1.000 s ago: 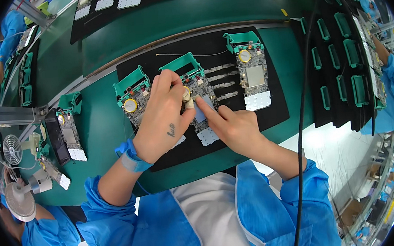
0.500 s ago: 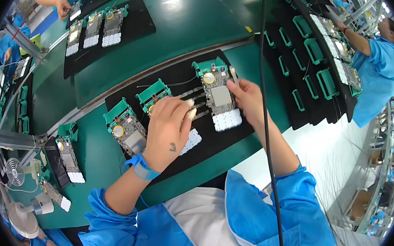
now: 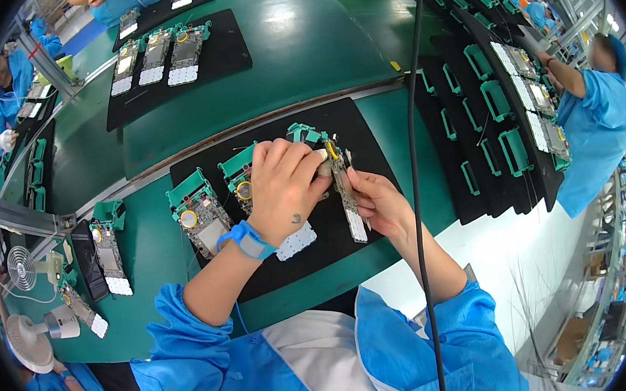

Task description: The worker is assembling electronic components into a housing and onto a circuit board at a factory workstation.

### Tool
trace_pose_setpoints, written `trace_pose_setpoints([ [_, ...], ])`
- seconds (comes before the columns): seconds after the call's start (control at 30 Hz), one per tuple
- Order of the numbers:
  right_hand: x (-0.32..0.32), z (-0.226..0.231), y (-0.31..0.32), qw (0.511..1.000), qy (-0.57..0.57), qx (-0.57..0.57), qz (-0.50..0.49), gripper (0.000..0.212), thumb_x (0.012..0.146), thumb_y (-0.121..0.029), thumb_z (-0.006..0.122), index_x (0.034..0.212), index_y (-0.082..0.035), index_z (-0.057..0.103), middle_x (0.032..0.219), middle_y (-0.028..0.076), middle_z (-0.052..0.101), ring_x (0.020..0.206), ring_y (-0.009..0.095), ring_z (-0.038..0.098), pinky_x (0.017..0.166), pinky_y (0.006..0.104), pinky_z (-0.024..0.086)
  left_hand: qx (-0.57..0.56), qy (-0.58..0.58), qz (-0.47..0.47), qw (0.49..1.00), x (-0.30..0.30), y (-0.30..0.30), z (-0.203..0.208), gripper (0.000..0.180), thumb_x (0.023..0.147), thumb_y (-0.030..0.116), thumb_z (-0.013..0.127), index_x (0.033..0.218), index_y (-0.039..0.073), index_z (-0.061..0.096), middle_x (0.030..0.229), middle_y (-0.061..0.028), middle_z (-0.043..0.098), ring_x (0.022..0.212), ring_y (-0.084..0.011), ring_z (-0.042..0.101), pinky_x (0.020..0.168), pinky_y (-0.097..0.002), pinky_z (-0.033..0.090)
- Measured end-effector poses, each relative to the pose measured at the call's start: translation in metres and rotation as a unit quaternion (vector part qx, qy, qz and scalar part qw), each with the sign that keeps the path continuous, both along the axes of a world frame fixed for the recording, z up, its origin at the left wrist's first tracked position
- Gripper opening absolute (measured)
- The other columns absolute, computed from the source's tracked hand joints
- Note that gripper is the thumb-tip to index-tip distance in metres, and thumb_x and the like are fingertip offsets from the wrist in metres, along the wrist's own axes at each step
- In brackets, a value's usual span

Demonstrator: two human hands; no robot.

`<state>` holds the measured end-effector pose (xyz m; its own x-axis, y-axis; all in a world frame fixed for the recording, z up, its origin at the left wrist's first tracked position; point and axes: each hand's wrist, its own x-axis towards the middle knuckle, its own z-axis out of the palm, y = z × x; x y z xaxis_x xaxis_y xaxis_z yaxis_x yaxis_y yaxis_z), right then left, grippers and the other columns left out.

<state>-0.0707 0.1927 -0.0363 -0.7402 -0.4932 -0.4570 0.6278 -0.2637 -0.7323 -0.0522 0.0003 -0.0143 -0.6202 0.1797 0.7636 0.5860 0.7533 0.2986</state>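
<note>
A circuit board (image 3: 346,196) with a green plastic bracket (image 3: 303,131) at its top end stands tilted nearly on edge above a black mat (image 3: 317,247). My right hand (image 3: 380,201) is closed on its right side, with a thin pale tool (image 3: 349,160) poking up by the fingers. My left hand (image 3: 290,186), with pale finger cots on its fingertips, is closed against the board's upper left edge; what it pinches is hidden. Beneath the left hand a second board (image 3: 298,241) is partly covered. Left of it lies another board (image 3: 202,218) with a round yellow part.
A black cable (image 3: 418,186) hangs in front of my right forearm. Several boards lie on a far mat (image 3: 222,54); another board (image 3: 109,250) and a fan (image 3: 32,343) are at left. Racked green brackets (image 3: 496,101) and a co-worker (image 3: 596,111) are at right.
The board has turned from lying face up to standing nearly on edge, and the dark strips beside it no longer show. My left hand moved right, up to the board; my right hand moved slightly lower.
</note>
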Motion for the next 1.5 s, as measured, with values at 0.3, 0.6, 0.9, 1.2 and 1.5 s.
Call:
trace_pose_setpoints([
  [0.3,0.003,-0.006,-0.005,0.947,0.223,0.216,-0.082,0.017,0.092,-0.016,0.064,0.101,-0.002,0.062,0.076,-0.002,0.059,0.056,0.001,0.045,0.046,0.0185,0.034,0.144,-0.186,-0.070,0.969,0.015,-0.019,-0.001,0.026,0.063,0.000,0.073,0.088,-0.002,0.064,0.092,-0.0064,0.052,0.085,-0.0231,0.049,0.078,-0.0329,0.045],
  [0.6,0.003,-0.001,-0.015,0.686,0.634,0.349,-0.074,0.014,0.080,-0.004,0.071,0.093,-0.002,0.067,0.093,0.006,0.057,0.065,0.012,0.061,0.054,0.0235,0.049,0.048,-0.237,-0.111,0.964,0.005,-0.013,-0.009,0.023,0.069,-0.005,0.067,0.091,-0.004,0.060,0.107,-0.0133,0.047,0.102,-0.0322,0.044,0.084,-0.0381,0.045],
  [0.9,0.002,-0.001,-0.018,0.653,0.649,0.388,-0.037,0.011,0.083,-0.005,0.067,0.092,0.000,0.065,0.088,0.007,0.056,0.062,0.018,0.063,0.050,0.0290,0.049,0.079,-0.243,-0.116,0.960,0.005,-0.013,-0.011,0.022,0.067,-0.002,0.070,0.086,-0.006,0.059,0.105,-0.0128,0.046,0.100,-0.0307,0.045,0.084,-0.0366,0.045],
  [1.2,0.014,0.006,0.001,0.769,0.482,0.413,-0.079,0.025,0.091,-0.006,0.060,0.115,-0.001,0.058,0.094,0.011,0.055,0.068,0.022,0.059,0.061,0.0301,0.047,0.036,-0.299,-0.092,0.949,0.000,-0.007,0.004,0.025,0.062,0.001,0.070,0.082,-0.006,0.057,0.100,-0.0118,0.045,0.096,-0.0279,0.045,0.083,-0.0351,0.043],
  [1.5,0.024,0.004,0.011,0.655,0.559,0.508,-0.002,0.038,0.089,0.001,0.056,0.126,-0.010,0.060,0.094,0.009,0.049,0.065,0.017,0.055,0.058,0.0298,0.047,0.015,-0.331,-0.084,0.940,0.000,-0.007,0.009,0.024,0.064,0.002,0.069,0.082,-0.011,0.060,0.101,-0.0144,0.045,0.099,-0.0296,0.045,0.081,-0.0357,0.046],
])
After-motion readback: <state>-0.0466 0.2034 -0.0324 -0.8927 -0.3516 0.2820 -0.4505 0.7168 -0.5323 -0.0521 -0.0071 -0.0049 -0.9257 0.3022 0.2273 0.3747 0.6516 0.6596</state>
